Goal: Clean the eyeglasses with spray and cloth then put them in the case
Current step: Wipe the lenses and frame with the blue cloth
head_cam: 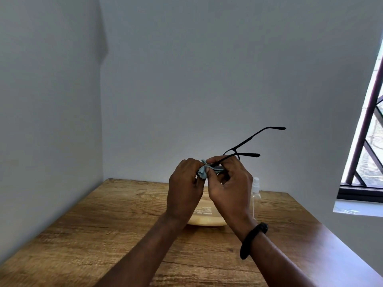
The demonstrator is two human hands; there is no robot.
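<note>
Blue-grey cloth [204,170] pinched by my left hand [184,180] against the eyeglasses [250,155], gripped in my right hand [229,184]; I'd rub lightly, bracing the frame.

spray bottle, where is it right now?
Head view: the spray bottle stands upright on the wooden table, right of centre. It is just behind the right hand, whose wrist partly hides it, and right of the cream case.
</note>
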